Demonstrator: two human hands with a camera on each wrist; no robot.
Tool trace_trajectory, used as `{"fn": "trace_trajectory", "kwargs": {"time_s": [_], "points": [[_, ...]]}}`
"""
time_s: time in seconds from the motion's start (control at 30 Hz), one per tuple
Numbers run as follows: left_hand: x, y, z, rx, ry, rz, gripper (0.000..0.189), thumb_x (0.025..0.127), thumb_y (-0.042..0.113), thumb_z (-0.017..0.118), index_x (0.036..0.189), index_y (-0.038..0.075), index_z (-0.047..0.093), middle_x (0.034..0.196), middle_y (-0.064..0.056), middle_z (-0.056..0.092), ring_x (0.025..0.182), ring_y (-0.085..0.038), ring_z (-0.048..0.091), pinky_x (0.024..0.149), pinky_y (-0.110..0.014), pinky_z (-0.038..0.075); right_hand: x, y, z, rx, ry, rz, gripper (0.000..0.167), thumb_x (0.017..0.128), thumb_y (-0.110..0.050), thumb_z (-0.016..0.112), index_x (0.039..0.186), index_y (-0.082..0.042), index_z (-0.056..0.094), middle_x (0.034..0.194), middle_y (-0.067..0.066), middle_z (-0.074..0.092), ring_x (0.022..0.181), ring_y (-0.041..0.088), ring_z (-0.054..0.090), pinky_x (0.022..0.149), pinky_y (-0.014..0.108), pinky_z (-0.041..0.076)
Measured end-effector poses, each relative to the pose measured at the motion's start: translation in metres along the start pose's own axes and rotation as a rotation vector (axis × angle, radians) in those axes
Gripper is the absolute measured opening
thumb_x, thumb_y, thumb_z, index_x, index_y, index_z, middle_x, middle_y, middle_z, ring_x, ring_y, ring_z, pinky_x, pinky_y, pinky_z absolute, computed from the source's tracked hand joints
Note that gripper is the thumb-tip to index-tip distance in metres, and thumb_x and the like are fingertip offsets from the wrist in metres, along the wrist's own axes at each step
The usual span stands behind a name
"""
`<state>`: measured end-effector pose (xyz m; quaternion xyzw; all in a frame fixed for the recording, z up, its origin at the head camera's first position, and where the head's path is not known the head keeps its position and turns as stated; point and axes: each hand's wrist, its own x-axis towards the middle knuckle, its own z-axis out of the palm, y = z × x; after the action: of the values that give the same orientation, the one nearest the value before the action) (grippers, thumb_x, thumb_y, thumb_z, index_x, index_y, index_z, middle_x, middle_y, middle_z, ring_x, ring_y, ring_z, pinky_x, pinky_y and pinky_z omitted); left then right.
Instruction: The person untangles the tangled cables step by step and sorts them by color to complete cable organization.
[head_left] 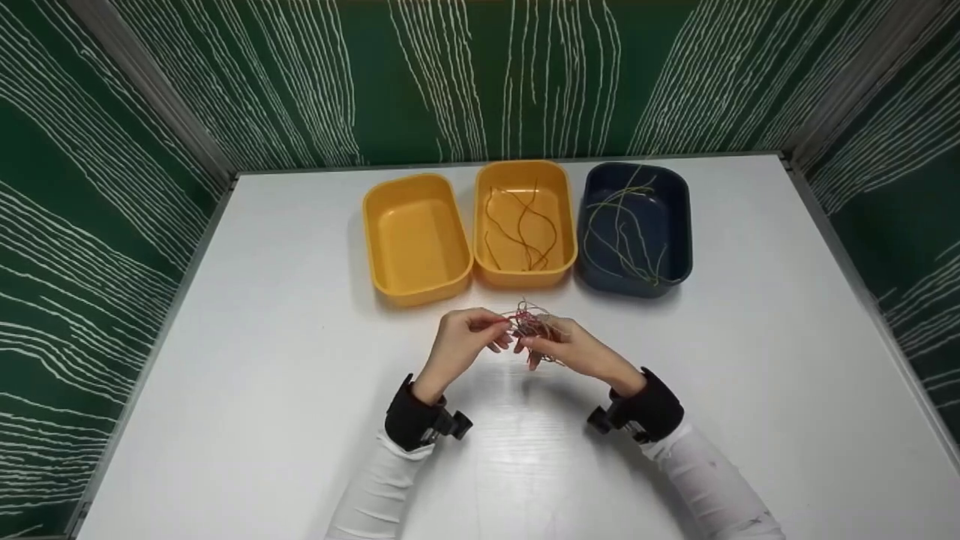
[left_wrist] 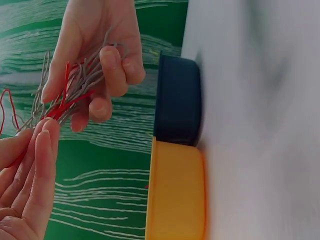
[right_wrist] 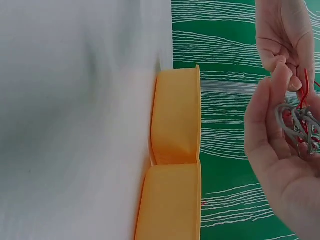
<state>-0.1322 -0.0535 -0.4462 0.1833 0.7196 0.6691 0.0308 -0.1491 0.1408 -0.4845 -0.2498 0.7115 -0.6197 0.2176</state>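
In the head view a tangled bundle of grey and red wires is held up in front of the bins. My right hand grips the bundle from the right, fingers curled beneath it. From the left, my left hand pinches red wire at the bundle's edge between thumb and fingertips. The left wrist view shows red wires running among the grey ones, with a red loop sticking out past the left fingers. In the right wrist view the grey loops lie in the cupped right hand.
Three bins stand in a row at the back: a bare yellow bin, a yellow bin with several orange-brown wires, and a dark blue bin with several yellow-green wires. Green walls with white lines enclose the white table.
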Motion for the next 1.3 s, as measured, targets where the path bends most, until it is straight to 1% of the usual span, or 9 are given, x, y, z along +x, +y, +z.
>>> {"fn": "trace_trajectory", "kwargs": {"time_s": [0.2, 0.43, 0.53, 0.67, 0.83, 0.97, 1.13, 1.23, 1.3], "points": [[0.0, -0.001, 0.003, 0.004, 0.007, -0.034, 0.012, 0.08, -0.007, 0.057, 0.084, -0.018, 0.06, 0.069, -0.03, 0.06, 0.063, -0.043, 0.059, 0.056, -0.041, 0.051, 0.002, 0.004, 0.001, 0.009, -0.015, -0.025, 0.035, 0.09, -0.011, 0.051, 0.12, 0.005, 0.043, 0.084, 0.017, 0.061, 0.063, 0.028, 0.059, 0.051, 0.019, 0.038], [0.0, -0.004, 0.006, -0.011, -0.002, -0.071, 0.013, 0.08, -0.007, 0.057, 0.089, -0.018, 0.06, 0.071, -0.03, 0.06, 0.065, -0.044, 0.059, 0.057, -0.041, 0.051, 0.003, 0.009, 0.003, 0.038, -0.014, -0.069, 0.024, 0.093, -0.01, 0.045, 0.107, 0.008, 0.049, 0.067, 0.006, 0.056, 0.054, 0.014, 0.055, 0.048, 0.025, 0.042], [-0.001, -0.004, 0.006, -0.009, -0.008, -0.088, 0.016, 0.08, -0.007, 0.058, 0.092, -0.017, 0.06, 0.072, -0.029, 0.061, 0.066, -0.043, 0.059, 0.058, -0.042, 0.051, 0.001, 0.002, 0.004, 0.023, -0.017, -0.034, 0.022, 0.093, -0.01, 0.043, 0.106, 0.007, 0.049, 0.064, 0.005, 0.053, 0.052, 0.013, 0.052, 0.046, 0.022, 0.036], [-0.001, -0.003, 0.007, -0.002, -0.022, -0.093, 0.018, 0.08, -0.006, 0.058, 0.095, -0.016, 0.059, 0.073, -0.029, 0.061, 0.066, -0.042, 0.059, 0.058, -0.041, 0.051, -0.002, -0.008, 0.005, -0.019, -0.028, -0.001, 0.022, 0.094, -0.007, 0.04, 0.103, 0.009, 0.051, 0.061, 0.007, 0.051, 0.05, 0.021, 0.048, 0.045, 0.018, 0.032], [-0.002, -0.003, 0.006, -0.013, -0.06, -0.1, 0.024, 0.08, -0.004, 0.06, 0.1, -0.017, 0.056, 0.076, -0.029, 0.061, 0.068, -0.043, 0.059, 0.06, -0.039, 0.052, 0.0, 0.005, 0.001, -0.046, -0.017, 0.021, 0.023, 0.095, -0.014, 0.039, 0.1, 0.004, 0.054, 0.058, 0.004, 0.051, 0.049, 0.02, 0.046, 0.045, 0.017, 0.03], [-0.002, -0.004, 0.004, -0.048, -0.076, -0.109, 0.023, 0.086, 0.001, 0.055, 0.1, -0.016, 0.056, 0.077, -0.029, 0.06, 0.07, -0.044, 0.058, 0.062, -0.041, 0.051, 0.0, 0.01, -0.001, -0.054, -0.007, 0.044, 0.025, 0.095, -0.023, 0.041, 0.092, -0.002, 0.054, 0.058, 0.003, 0.052, 0.05, 0.02, 0.047, 0.046, 0.019, 0.03], [-0.003, -0.002, 0.002, -0.064, 0.024, -0.049, 0.019, 0.088, 0.002, 0.051, 0.096, -0.015, 0.056, 0.078, -0.025, 0.06, 0.068, -0.042, 0.057, 0.06, -0.042, 0.051, -0.001, 0.01, -0.001, -0.011, 0.004, 0.05, 0.033, 0.094, -0.03, 0.042, 0.087, 0.002, 0.049, 0.059, 0.003, 0.051, 0.051, 0.018, 0.049, 0.046, 0.019, 0.032], [-0.005, 0.0, 0.002, -0.008, 0.107, 0.01, 0.014, 0.082, 0.0, 0.059, 0.089, -0.011, 0.056, 0.076, -0.016, 0.059, 0.066, -0.032, 0.057, 0.058, -0.034, 0.05, -0.002, 0.01, -0.001, 0.0, 0.021, 0.072, 0.039, 0.093, -0.034, 0.043, 0.086, 0.004, 0.048, 0.06, 0.003, 0.051, 0.052, 0.021, 0.05, 0.046, 0.019, 0.032], [-0.006, 0.002, 0.003, 0.054, 0.128, 0.045, 0.015, 0.079, 0.001, 0.064, 0.086, -0.01, 0.056, 0.077, -0.014, 0.058, 0.066, -0.025, 0.057, 0.059, -0.029, 0.048, -0.002, 0.009, -0.001, -0.003, 0.031, 0.086, 0.039, 0.092, -0.036, 0.044, 0.087, 0.003, 0.048, 0.06, 0.004, 0.051, 0.053, 0.025, 0.05, 0.046, 0.019, 0.032]]}}
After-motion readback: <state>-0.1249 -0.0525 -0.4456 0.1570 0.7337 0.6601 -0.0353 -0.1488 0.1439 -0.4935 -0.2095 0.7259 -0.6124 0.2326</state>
